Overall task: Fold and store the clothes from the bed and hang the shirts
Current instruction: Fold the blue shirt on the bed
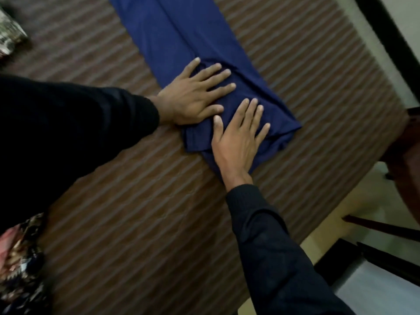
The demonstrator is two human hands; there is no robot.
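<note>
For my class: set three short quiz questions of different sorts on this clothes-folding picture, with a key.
1. True or false: both hands lie flat on the blue garment.
2. Which end of the garment is folded over? A) the end under the hands B) the far end at the top of the picture
3. Fill in: the garment lies on a brown ______ bedcover.

Key: 1 true: left hand and right hand press it with straight fingers. 2 A. 3 striped.
</note>
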